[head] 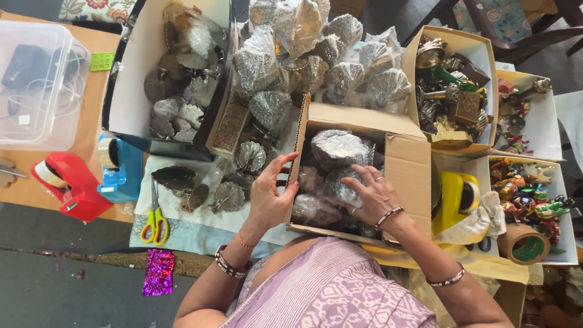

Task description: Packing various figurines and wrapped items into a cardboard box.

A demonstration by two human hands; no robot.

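Both open hands (270, 197) (373, 194) touch wrapped pieces (340, 149) in box (404, 167).

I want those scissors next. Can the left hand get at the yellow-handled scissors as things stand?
Probably yes: the left hand rests on the cardboard box edge, holding nothing, and the scissors lie uncovered on the cloth beside it.

The person is wearing a lilac garment (331, 285) with a pale woven pattern, showing at the near edge. On the left wrist (234, 255) they are wearing a thin orange thread and, below it, a dark beaded bracelet with pale beads. The right hand (373, 194) is wearing a ring, with a dark-and-white beaded bangle at the wrist and a silvery bracelet further up the forearm (446, 279).
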